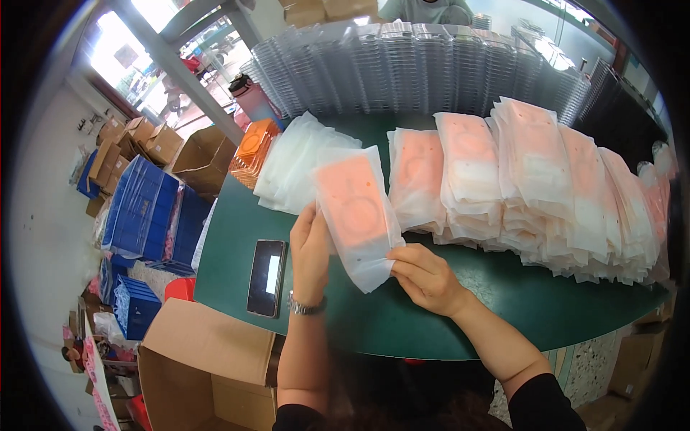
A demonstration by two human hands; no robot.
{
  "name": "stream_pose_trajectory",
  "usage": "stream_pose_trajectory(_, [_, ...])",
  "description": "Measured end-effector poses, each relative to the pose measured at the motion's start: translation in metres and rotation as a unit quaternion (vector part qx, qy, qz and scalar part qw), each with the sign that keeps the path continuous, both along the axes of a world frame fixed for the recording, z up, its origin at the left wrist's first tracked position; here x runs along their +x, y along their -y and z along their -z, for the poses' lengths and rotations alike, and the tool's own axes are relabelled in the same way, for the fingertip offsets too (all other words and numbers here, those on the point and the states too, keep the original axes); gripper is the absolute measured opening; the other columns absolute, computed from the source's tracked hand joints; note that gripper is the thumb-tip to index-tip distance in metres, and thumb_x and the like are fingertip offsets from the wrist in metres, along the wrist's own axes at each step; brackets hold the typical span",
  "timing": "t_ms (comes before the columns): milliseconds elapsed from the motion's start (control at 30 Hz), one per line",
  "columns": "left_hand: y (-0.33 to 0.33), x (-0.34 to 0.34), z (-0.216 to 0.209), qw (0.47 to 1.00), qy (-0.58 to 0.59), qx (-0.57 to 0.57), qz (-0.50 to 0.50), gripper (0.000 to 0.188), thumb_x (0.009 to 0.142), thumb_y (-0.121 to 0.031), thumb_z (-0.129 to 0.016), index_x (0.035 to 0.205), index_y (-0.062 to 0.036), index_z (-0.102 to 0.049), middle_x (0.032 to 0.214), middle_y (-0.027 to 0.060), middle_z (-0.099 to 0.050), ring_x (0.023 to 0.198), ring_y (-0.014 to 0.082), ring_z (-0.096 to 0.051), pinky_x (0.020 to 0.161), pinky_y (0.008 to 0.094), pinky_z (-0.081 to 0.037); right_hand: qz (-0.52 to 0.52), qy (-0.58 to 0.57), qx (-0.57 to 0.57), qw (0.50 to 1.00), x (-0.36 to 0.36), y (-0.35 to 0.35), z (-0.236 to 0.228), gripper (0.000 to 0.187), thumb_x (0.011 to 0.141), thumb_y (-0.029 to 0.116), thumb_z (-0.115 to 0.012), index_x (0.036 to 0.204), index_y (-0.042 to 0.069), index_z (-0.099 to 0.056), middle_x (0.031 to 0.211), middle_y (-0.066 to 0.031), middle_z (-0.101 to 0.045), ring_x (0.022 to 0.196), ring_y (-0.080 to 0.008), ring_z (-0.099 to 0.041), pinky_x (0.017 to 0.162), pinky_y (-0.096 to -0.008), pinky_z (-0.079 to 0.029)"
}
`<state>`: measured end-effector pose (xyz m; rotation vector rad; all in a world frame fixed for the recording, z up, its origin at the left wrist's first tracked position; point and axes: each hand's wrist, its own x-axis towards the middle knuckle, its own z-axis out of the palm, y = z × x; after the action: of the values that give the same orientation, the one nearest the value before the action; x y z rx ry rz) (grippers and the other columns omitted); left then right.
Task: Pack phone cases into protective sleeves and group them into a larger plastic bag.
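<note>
Between my hands, above the green table (345,327), is a frosted translucent bag (353,208) with a flat orange piece inside, marked with a ring shape. My left hand (310,241) holds its left edge, the fingers partly behind it. My right hand (429,277) pinches the lower right corner, where the bag is bare of orange. Just beyond the bag lies a pile of pale frosted bags (295,161). Beside it, a stack of orange phone-case-like pieces (253,147) stands at the table's left edge. Piles of filled orange bags (535,169) cover the right side.
Tall stacks of clear plastic trays (402,68) line the back. A phone (267,279) lies by my left wrist, and a bottle (250,97) stands at the back left. An open cardboard box (205,337) sits below the left edge. Blue crates (136,208) stand farther left. Another person (428,11) is beyond the trays.
</note>
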<state>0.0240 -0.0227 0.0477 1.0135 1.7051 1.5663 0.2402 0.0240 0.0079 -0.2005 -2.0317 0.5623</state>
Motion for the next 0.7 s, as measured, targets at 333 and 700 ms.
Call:
stream_pose_trajectory(333, [-0.012,0.075,-0.029,0.955,0.258,0.123,0.083,0.041,0.107,-0.014,-0.046,0.144,0.0051,-0.045,0.137,0.0126,-0.059,0.123,0.0207,-0.058,0.103,0.0342,-0.046,0.045,-0.036,-0.015,0.998,0.01,-0.011,0.003,0.032,0.079,-0.013,-0.071,0.108,-0.003,-0.064,0.12,-0.0171,-0.063,0.093,-0.0321,-0.067,0.077,-0.0374,-0.056])
stream_pose_trajectory(700, [-0.123,0.048,0.02,0.983,0.034,-0.047,0.172,0.061,0.103,-0.023,-0.046,0.155,0.0057,-0.033,0.161,0.0236,-0.032,0.149,0.0293,-0.033,0.119,0.0357,-0.028,0.063,-0.055,-0.042,0.996,-0.001,-0.004,0.003,0.047,0.08,-0.004,-0.074,0.125,0.003,-0.063,0.132,-0.0171,-0.057,0.083,-0.0252,-0.065,0.069,-0.0334,-0.056])
